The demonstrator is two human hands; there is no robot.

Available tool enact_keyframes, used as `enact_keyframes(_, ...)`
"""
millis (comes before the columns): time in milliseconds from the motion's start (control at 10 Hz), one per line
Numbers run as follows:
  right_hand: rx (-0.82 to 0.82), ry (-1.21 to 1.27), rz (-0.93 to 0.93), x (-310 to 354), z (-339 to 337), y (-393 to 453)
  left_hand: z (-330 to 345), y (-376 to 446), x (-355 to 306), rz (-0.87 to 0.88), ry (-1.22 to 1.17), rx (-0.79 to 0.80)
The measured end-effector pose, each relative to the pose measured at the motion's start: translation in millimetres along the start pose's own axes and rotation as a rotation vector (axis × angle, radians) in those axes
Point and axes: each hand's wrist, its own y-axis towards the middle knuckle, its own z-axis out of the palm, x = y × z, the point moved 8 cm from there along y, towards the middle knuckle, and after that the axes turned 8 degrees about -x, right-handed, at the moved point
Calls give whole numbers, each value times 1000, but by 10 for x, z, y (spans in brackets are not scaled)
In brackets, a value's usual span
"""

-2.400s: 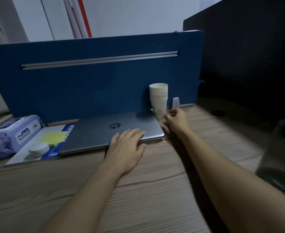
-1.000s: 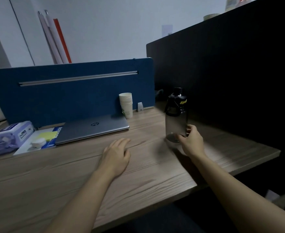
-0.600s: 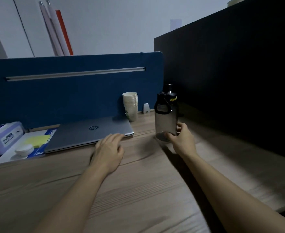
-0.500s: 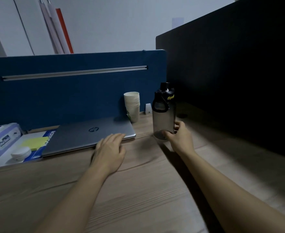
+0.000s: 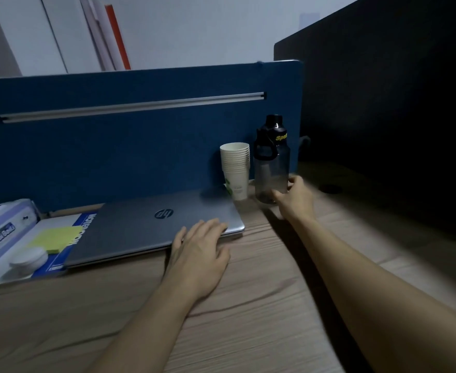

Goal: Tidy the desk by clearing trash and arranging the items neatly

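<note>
A dark see-through water bottle point(image 5: 271, 162) with a black cap and loop handle stands upright at the back of the wooden desk point(image 5: 261, 319), just right of a stack of white paper cups point(image 5: 234, 168). My right hand point(image 5: 295, 196) grips the bottle near its base. A closed grey laptop point(image 5: 146, 224) lies flat in front of the blue partition point(image 5: 113, 146). Flat on the desk, my left hand point(image 5: 198, 251) has its fingertips resting on the laptop's front right corner.
At the left lie a pack of wet wipes point(image 5: 3, 230), a yellow sticky-note pad point(image 5: 56, 238) and a small white round lid point(image 5: 29, 258) on a blue-and-white booklet point(image 5: 60, 261). A dark partition point(image 5: 396, 117) walls the right side. A cable hole point(image 5: 330, 189) sits in the desk.
My right hand has carried the bottle from the desk's right side back to the spot beside the paper cups. My left hand stays at the laptop's corner.
</note>
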Motion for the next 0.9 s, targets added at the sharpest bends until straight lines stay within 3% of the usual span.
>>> enact_keyframes(400,20,-1,14,32,67,31,36,9,33,-15,7,23)
enact_keyframes(700,224,27,-49,213,-227,-920,-123,-165,-37,-19,17,7)
enact_keyframes(900,320,43,-94,437,-360,-1641,-510,-723,53,-118,-64,-4)
